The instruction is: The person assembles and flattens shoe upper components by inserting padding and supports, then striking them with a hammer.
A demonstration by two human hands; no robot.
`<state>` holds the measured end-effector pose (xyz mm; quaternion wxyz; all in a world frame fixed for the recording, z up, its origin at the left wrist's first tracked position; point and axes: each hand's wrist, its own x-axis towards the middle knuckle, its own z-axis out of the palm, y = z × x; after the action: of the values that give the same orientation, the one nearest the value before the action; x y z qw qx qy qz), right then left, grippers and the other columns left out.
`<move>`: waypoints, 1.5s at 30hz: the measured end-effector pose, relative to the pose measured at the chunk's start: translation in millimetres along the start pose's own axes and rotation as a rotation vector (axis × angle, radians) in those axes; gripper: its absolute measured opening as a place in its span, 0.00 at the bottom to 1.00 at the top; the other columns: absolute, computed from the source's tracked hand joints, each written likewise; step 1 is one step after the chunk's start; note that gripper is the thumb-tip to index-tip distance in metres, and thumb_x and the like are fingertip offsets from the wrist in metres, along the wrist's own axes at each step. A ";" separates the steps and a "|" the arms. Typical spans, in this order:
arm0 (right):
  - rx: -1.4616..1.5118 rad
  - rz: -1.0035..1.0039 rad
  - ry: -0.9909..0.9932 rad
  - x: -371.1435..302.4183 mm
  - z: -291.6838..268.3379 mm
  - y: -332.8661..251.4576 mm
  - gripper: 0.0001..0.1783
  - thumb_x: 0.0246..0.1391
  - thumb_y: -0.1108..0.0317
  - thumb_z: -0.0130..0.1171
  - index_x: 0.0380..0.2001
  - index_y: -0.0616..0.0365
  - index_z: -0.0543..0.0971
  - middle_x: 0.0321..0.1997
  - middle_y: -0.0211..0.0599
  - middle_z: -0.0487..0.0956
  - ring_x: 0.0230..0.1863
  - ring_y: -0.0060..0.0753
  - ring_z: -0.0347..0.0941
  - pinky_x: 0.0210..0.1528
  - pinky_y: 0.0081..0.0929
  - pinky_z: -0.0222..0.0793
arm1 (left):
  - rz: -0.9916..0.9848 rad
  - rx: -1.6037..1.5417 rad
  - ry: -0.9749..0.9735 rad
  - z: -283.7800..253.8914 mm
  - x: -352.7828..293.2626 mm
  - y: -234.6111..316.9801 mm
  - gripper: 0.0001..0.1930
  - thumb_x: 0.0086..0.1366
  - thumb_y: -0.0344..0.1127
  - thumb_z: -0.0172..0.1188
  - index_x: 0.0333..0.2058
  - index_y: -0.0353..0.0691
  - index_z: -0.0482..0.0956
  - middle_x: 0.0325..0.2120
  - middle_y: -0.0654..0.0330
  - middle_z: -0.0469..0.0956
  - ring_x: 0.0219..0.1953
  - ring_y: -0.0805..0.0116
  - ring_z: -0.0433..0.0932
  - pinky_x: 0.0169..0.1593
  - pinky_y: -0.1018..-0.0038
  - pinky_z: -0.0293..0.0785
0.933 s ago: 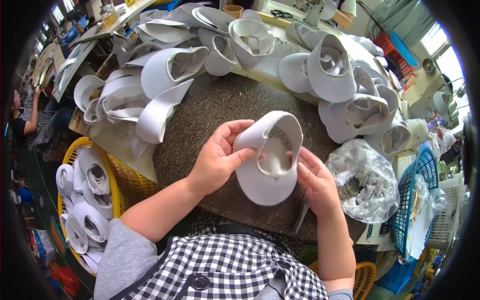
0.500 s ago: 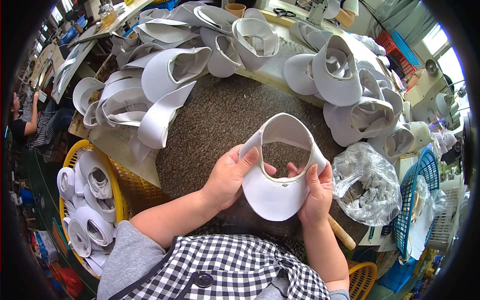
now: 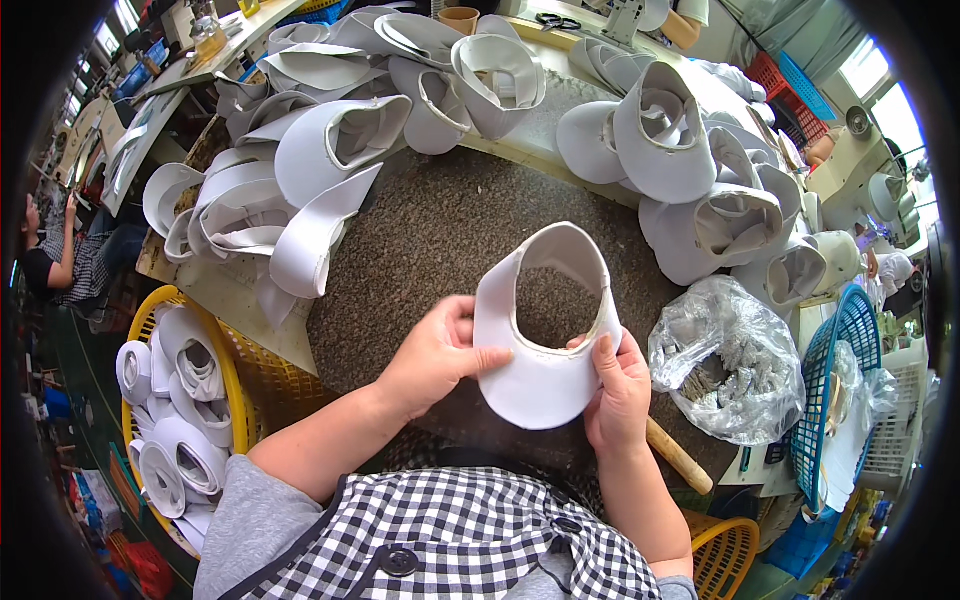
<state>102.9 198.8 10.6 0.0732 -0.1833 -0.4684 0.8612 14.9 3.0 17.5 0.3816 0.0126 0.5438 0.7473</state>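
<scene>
A white shoe upper (image 3: pixel 540 385) is held up over the dark speckled stone slab (image 3: pixel 425 230), its rounded toe toward me and its opening facing up. At its left edge, my left hand (image 3: pixel 430 355) grips it, thumb on the front and fingers partly hidden behind. My right hand (image 3: pixel 618 395) pinches the right side near the opening's rim, thumb in front, other fingers behind. Just right of my right wrist, a wooden handle (image 3: pixel 680 457) sticks out; its other end is hidden.
Piles of white uppers (image 3: pixel 345 150) ring the slab at left, back and right (image 3: pixel 665 140). A clear plastic bag (image 3: pixel 730 360) lies at right, beside a blue basket (image 3: pixel 835 350). At left stands a yellow basket (image 3: pixel 238 385) of uppers. Scissors (image 3: pixel 557 21) lie at the back. Another person (image 3: pixel 70 250) sits far left.
The upper has shifted slightly left and up. My left hand has slid lower along its left side, its thumb moving off the opening's rim. My right hand still holds it.
</scene>
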 end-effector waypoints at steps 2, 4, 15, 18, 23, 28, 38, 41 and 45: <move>0.017 -0.011 -0.030 -2.6 -2.3 1.9 0.14 0.62 0.65 0.57 0.47 0.60 0.72 0.41 0.37 0.79 0.41 0.25 0.75 0.48 0.25 0.71 | 0.401 0.367 0.222 0.5 -3.4 -6.8 0.37 0.57 0.30 0.67 0.61 0.34 0.55 0.42 0.53 0.73 0.46 0.66 0.74 0.50 0.71 0.73; 0.049 -0.074 0.056 -5.8 1.5 4.0 0.16 0.60 0.68 0.59 0.49 0.59 0.72 0.44 0.34 0.78 0.44 0.24 0.74 0.50 0.26 0.70 | 0.833 1.016 0.452 7.6 -8.5 4.4 0.32 0.57 0.32 0.66 0.59 0.36 0.62 0.43 0.52 0.73 0.48 0.62 0.71 0.52 0.65 0.68; 0.024 -0.121 0.044 -21.1 1.2 7.8 0.16 0.60 0.69 0.59 0.50 0.60 0.72 0.45 0.31 0.77 0.44 0.21 0.72 0.49 0.22 0.67 | 0.913 1.093 0.064 44.4 1.3 -4.5 0.06 0.52 0.36 0.68 0.30 0.47 0.84 0.29 0.68 0.77 0.39 0.68 0.74 0.47 0.66 0.59; 0.043 -0.064 0.095 -21.2 3.6 9.1 0.15 0.61 0.67 0.58 0.48 0.60 0.72 0.42 0.30 0.77 0.42 0.20 0.72 0.47 0.22 0.68 | 1.117 1.174 0.113 44.9 4.0 -8.7 0.05 0.50 0.35 0.69 0.29 0.48 0.84 0.27 0.70 0.77 0.36 0.71 0.74 0.45 0.68 0.58; 0.187 0.071 0.113 -18.7 6.7 8.6 0.10 0.63 0.66 0.55 0.45 0.58 0.72 0.38 0.29 0.76 0.39 0.20 0.72 0.45 0.23 0.69 | 1.316 1.205 0.159 41.6 8.1 -17.6 0.06 0.51 0.34 0.67 0.30 0.48 0.84 0.29 0.72 0.77 0.33 0.74 0.75 0.47 0.66 0.61; 0.221 0.125 0.188 -12.4 -2.2 10.0 0.11 0.63 0.68 0.53 0.46 0.61 0.72 0.42 0.34 0.78 0.44 0.25 0.75 0.48 0.26 0.73 | 1.480 1.201 0.237 36.9 1.6 -4.2 0.10 0.46 0.25 0.69 0.29 0.46 0.84 0.29 0.68 0.77 0.34 0.73 0.76 0.59 0.61 0.62; 0.018 -0.257 0.049 -15.4 10.1 8.7 0.10 0.62 0.69 0.55 0.46 0.54 0.72 0.40 0.31 0.76 0.41 0.23 0.73 0.46 0.24 0.69 | 0.970 1.036 -0.099 26.1 -24.2 18.9 0.15 0.45 0.29 0.71 0.34 0.43 0.80 0.34 0.62 0.77 0.39 0.61 0.76 0.43 0.68 0.73; -0.029 -0.301 0.001 -17.0 11.3 13.7 0.10 0.61 0.70 0.56 0.46 0.53 0.72 0.41 0.32 0.76 0.42 0.25 0.73 0.47 0.27 0.69 | 1.070 1.141 0.012 27.8 -16.0 20.2 0.18 0.46 0.30 0.71 0.39 0.42 0.82 0.37 0.61 0.77 0.40 0.61 0.75 0.41 0.69 0.73; 0.021 -0.315 -0.064 -18.5 5.1 18.9 0.16 0.60 0.73 0.57 0.51 0.56 0.72 0.46 0.31 0.78 0.48 0.23 0.73 0.53 0.26 0.68 | 1.081 1.208 0.015 30.7 -4.1 12.7 0.18 0.47 0.32 0.71 0.39 0.43 0.82 0.35 0.62 0.78 0.38 0.61 0.75 0.41 0.68 0.73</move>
<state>118.8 178.9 1.9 0.1942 -0.0791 -0.4842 0.8495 24.0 23.8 42.1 -0.1086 0.4723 0.7748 0.4059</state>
